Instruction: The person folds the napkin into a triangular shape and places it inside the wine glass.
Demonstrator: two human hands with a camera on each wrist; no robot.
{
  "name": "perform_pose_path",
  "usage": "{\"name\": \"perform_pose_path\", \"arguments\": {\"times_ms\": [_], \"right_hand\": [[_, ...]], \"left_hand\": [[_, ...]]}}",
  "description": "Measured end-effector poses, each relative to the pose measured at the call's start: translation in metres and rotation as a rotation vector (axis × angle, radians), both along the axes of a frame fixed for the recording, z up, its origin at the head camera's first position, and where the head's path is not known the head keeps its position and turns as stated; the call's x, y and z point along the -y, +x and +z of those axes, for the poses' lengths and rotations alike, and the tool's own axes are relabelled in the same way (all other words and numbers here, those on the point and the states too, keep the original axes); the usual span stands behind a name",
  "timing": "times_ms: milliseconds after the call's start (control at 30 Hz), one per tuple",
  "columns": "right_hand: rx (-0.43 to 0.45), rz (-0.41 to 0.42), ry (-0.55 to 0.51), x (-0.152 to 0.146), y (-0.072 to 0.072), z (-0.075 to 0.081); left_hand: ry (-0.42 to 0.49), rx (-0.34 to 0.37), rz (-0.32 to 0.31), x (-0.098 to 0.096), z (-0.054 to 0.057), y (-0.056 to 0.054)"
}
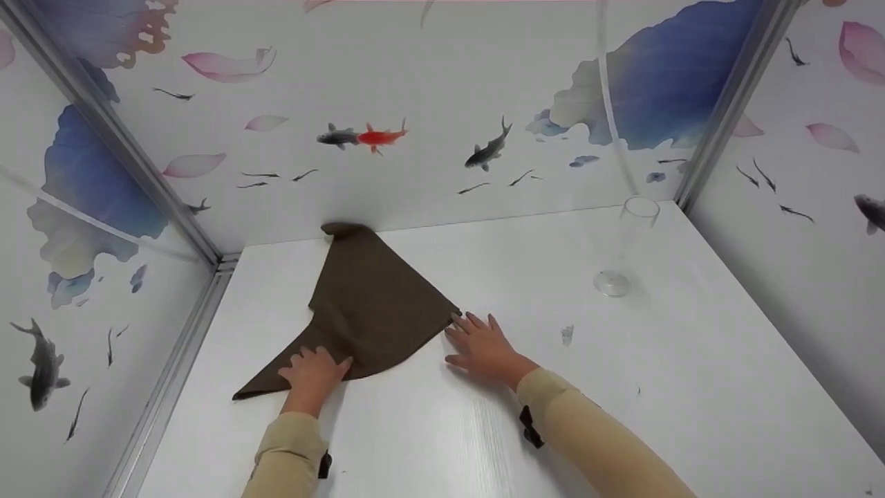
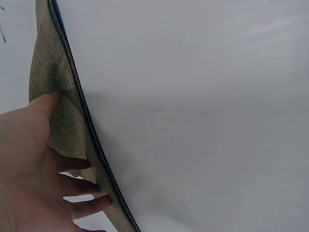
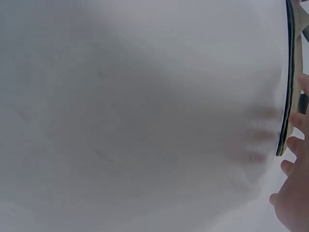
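A brown folded cloth [image 1: 377, 294] lies on the white table, its upper corner curled against the back wall and a pointed corner reaching to the lower left. My left hand [image 1: 314, 373] rests on its near part with fingers spread; the left wrist view shows the thumb and fingers over the fabric [image 2: 65, 128] beside a dark layered edge. At the cloth's right corner, my right hand [image 1: 484, 349] has its fingers extended, fingertips right at the edge. In the right wrist view that hand [image 3: 297, 193] shows only partly, along the cloth's edge [image 3: 290, 77].
A tall clear stemmed glass [image 1: 612, 283] stands at the back right of the table [image 1: 525, 277]. Printed walls with fish and petals enclose the back and both sides, joined by metal corner posts [image 1: 117, 138]. A small pale mark [image 1: 567, 335] shows on the tabletop.
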State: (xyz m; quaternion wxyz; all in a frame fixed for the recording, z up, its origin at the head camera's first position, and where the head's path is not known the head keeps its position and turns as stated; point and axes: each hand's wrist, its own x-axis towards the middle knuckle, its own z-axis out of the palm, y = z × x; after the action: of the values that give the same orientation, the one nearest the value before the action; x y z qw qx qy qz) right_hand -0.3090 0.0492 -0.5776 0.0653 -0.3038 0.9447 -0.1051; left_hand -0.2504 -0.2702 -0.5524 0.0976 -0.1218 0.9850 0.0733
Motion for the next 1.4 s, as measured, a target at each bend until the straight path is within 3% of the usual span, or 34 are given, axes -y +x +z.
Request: {"name": "perform_pose_path", "arguments": {"times_ms": [233, 400, 700, 1167, 1400], "right_hand": [[-0.02, 0.019, 0.04, 0.006, 0.001, -0.002], [-0.049, 0.044, 0.057, 0.009, 0.001, -0.009], [-0.085, 0.012, 0.128, 0.011, 0.001, -0.009], [-0.222, -0.013, 0.135, 0.014, 0.001, -0.001], [-0.274, 0.035, 0.251, 0.016, 0.006, 0.003]], "left_hand": [[0.084, -0.029, 0.015, 0.002, 0.001, -0.002], [0.062, -0.026, -0.005, 0.007, -0.001, -0.007], [0.037, 0.037, 0.045, -0.004, -0.001, -0.014], [-0.009, -0.007, 0.037, -0.001, -0.011, -0.02], [0.013, -0.045, 0.041, 0.003, -0.011, -0.019]]}}
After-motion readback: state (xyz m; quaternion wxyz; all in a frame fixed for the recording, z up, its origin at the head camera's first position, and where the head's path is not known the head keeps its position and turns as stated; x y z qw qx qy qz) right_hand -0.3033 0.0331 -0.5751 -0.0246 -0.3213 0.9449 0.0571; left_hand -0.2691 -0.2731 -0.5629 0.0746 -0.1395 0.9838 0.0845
